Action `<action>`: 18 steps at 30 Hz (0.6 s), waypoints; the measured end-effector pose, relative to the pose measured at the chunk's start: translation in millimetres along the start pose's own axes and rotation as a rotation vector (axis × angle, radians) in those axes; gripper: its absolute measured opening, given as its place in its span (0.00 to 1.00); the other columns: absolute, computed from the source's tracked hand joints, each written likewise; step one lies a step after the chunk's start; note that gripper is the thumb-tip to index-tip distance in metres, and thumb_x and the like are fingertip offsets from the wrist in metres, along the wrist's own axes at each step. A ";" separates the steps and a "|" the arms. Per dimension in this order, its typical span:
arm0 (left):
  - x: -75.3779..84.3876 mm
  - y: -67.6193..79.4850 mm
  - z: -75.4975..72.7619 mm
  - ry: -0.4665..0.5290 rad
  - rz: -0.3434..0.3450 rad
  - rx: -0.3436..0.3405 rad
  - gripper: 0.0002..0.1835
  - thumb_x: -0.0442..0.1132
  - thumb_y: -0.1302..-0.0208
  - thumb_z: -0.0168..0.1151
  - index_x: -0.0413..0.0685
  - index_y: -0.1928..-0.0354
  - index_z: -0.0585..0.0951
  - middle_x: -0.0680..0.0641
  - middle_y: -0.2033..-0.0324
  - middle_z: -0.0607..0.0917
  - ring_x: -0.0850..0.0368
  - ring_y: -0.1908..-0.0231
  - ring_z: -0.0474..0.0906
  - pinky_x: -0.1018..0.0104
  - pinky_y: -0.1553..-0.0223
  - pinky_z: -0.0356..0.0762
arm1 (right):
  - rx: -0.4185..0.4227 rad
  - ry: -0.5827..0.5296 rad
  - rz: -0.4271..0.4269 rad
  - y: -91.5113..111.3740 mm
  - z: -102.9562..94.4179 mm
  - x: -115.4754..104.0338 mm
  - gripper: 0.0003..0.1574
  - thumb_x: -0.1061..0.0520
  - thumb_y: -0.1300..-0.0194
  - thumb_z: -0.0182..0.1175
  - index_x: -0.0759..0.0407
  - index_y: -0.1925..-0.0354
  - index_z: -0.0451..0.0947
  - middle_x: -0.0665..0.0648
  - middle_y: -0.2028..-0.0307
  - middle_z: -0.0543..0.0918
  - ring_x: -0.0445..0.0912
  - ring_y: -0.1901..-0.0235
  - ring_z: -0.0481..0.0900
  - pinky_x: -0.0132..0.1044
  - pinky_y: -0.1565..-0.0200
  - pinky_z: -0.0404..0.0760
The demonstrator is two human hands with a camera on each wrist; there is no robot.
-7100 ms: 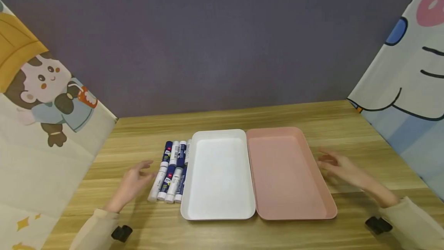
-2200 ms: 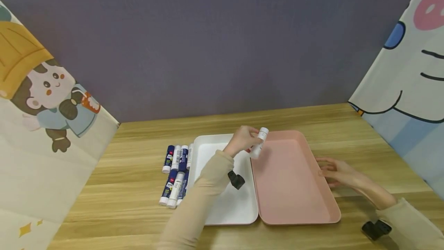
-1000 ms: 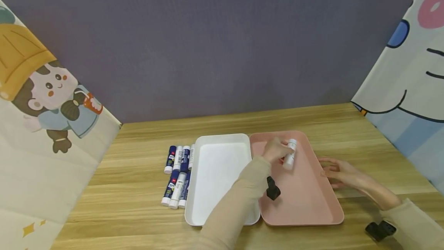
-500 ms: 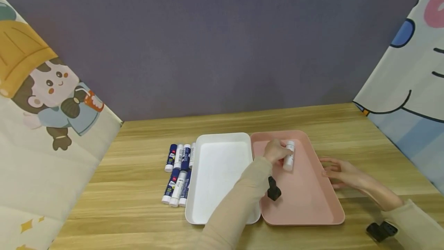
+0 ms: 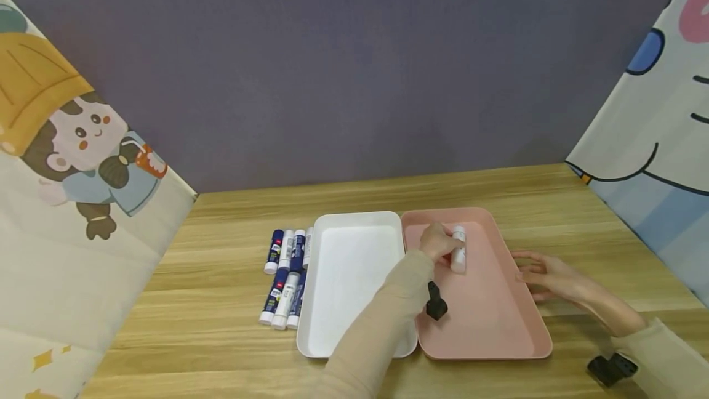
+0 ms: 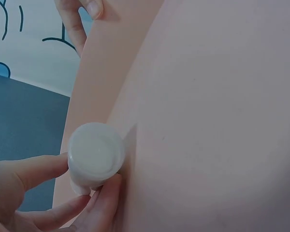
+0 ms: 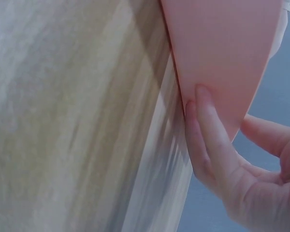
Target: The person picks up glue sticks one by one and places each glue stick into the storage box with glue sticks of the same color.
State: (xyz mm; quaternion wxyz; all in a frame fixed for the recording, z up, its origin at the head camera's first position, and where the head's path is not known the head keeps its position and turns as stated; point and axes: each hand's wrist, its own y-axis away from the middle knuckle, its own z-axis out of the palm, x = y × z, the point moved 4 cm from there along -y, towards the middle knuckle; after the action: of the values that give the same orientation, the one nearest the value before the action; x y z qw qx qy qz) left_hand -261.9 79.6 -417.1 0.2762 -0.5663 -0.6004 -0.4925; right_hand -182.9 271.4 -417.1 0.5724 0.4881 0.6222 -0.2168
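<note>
My left hand (image 5: 437,242) is inside the pink tray (image 5: 487,325) near its far end, pinching a white glue stick (image 5: 458,251) between thumb and fingers. In the left wrist view the round end of the glue stick (image 6: 96,151) faces the camera, close over the tray floor. At the tray's right side, my right hand (image 5: 551,276) holds the edge. The right wrist view has its fingers (image 7: 215,130) against the outer wall, with the thumb at the rim. Left of the white tray (image 5: 354,343) lie navy glue sticks (image 5: 275,294) and white glue sticks (image 5: 285,300), in two rows.
Both trays stand side by side on the wooden table (image 5: 205,300). A grey-purple panel (image 5: 354,79) rises behind the table. Printed cloths hang at the left (image 5: 55,263) and right (image 5: 653,116).
My left hand has carried the white glue stick from the group across the white tray into the pink one, then shifted it slightly left. My right hand has come onto the pink tray's edge.
</note>
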 end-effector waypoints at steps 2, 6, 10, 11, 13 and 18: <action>-0.6 -0.7 0.1 0.005 0.000 0.003 0.09 0.30 0.54 0.67 0.33 0.70 0.79 0.43 0.80 0.79 0.47 0.82 0.79 0.61 0.84 0.78 | -0.006 -0.010 -0.003 0.0 -0.3 -0.1 0.40 0.57 0.35 0.49 0.79 0.40 0.40 0.76 0.50 0.67 0.50 0.58 0.76 0.46 0.62 0.79; -2.1 -1.4 -0.3 0.050 -0.019 -0.007 0.08 0.29 0.53 0.65 0.34 0.69 0.77 0.42 0.82 0.78 0.44 0.81 0.79 0.58 0.82 0.79 | -0.014 -0.027 -0.001 0.0 -0.5 -0.5 0.39 0.57 0.35 0.49 0.79 0.40 0.40 0.72 0.51 0.69 0.48 0.59 0.77 0.46 0.62 0.79; -0.9 0.2 -3.1 0.077 -0.042 -0.028 0.06 0.29 0.51 0.62 0.36 0.70 0.76 0.40 0.82 0.78 0.42 0.78 0.80 0.56 0.80 0.79 | -0.015 -0.026 0.003 0.3 -0.4 -0.8 0.40 0.57 0.35 0.49 0.78 0.40 0.40 0.71 0.51 0.69 0.48 0.59 0.77 0.46 0.62 0.79; 0.2 1.0 -4.2 0.072 -0.039 -0.033 0.06 0.30 0.51 0.62 0.37 0.70 0.76 0.40 0.81 0.79 0.42 0.78 0.80 0.56 0.80 0.79 | -0.015 -0.025 0.004 0.4 -0.4 -0.9 0.40 0.57 0.35 0.49 0.78 0.40 0.40 0.71 0.51 0.69 0.48 0.59 0.77 0.46 0.62 0.79; 3.3 3.6 -7.4 0.081 -0.031 -0.043 0.05 0.30 0.50 0.61 0.36 0.70 0.76 0.38 0.79 0.80 0.42 0.77 0.80 0.56 0.78 0.79 | -0.015 -0.026 0.003 0.6 -0.5 -1.0 0.39 0.57 0.35 0.49 0.78 0.40 0.41 0.71 0.51 0.70 0.49 0.59 0.77 0.46 0.62 0.79; 13.9 11.5 -19.3 0.070 0.062 -0.096 0.06 0.29 0.47 0.56 0.30 0.71 0.77 0.35 0.80 0.79 0.47 0.79 0.76 0.60 0.80 0.77 | -0.013 -0.035 0.001 0.7 -1.0 -0.6 0.38 0.57 0.35 0.50 0.76 0.40 0.43 0.68 0.52 0.71 0.47 0.60 0.77 0.46 0.62 0.80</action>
State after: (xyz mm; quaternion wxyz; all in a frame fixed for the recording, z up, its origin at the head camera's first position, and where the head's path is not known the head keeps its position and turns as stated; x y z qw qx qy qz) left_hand -258.2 66.4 -394.6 0.2846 -0.5798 -0.5483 -0.5312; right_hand -182.8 272.4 -416.1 0.5864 0.4809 0.6131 -0.2211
